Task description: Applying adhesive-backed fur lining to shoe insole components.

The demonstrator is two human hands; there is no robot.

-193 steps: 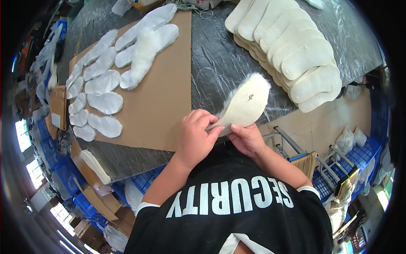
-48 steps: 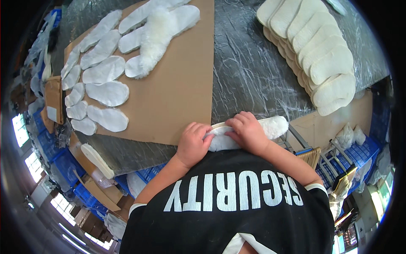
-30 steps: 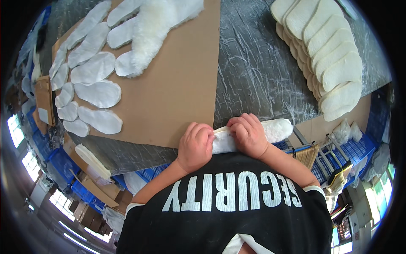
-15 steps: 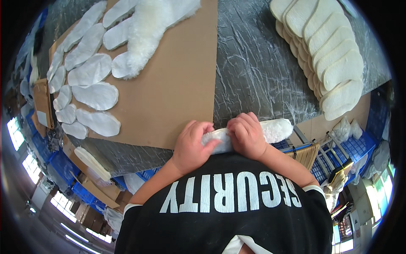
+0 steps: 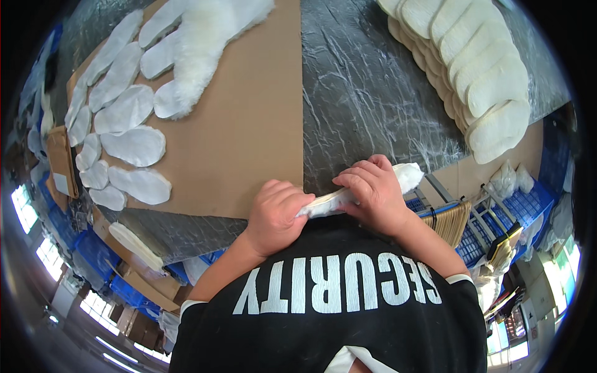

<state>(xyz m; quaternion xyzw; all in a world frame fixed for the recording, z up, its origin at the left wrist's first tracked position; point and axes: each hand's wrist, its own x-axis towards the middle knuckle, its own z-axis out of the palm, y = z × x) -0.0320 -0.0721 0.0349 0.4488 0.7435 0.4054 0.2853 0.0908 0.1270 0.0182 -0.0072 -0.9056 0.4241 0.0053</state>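
Note:
Close to my chest, at the near edge of the table, I hold a fluffy white insole [image 5: 329, 204] between both hands. My left hand [image 5: 275, 213] is closed round its left end. My right hand [image 5: 375, 191] grips it towards the right, thumb below and fingers over the top, and the insole's right tip pokes out past that hand. Its long edge faces up, with a cream rim along the white pile. Part of it is hidden by my fingers.
Brown cardboard [image 5: 242, 112] on the left bears several white insoles [image 5: 134, 146] and a fluffy sheepskin piece [image 5: 202, 56]. Overlapping cream insoles [image 5: 497, 81] are stacked at the far right of the dark plastic-covered table [image 5: 354, 93]. Blue crates [image 5: 522, 211] stand below at the right.
The insole has tilted so that its edge shows more than its fluffy face. My right hand has shifted right along it, and my left hand has closed tighter on its end.

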